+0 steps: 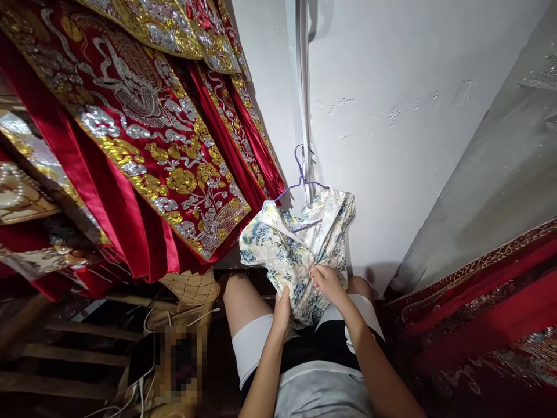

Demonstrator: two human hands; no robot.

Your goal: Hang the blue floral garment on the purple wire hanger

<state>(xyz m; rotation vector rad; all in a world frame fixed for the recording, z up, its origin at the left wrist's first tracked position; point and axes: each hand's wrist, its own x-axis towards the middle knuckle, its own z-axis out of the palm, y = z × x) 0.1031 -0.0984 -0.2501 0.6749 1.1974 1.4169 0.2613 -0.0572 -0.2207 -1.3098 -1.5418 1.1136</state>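
A short-sleeved floral blouse [278,244], white with blue and yellow-green print, hangs on a purple hanger [300,181] in front of me. Its lower part rests over my lap. My right hand [324,281] is closed in a pinch on the blouse's front, just below the V-shaped neckline. With thumb and fingers, my left hand [282,305] grips the blouse's side edge, lower down and to the left; the fingers are partly hidden behind the cloth. The hanger's hook is up against a narrow white vertical strip [300,87] on the wall.
Red garments [183,174] with gold and silver embroidery hang at the left. A slatted wooden surface [78,354] at the lower left carries a phone [143,359] and cables. To the right are a grey translucent sheet [491,151] and red fabric [491,307]. The white wall [369,69] stands ahead.
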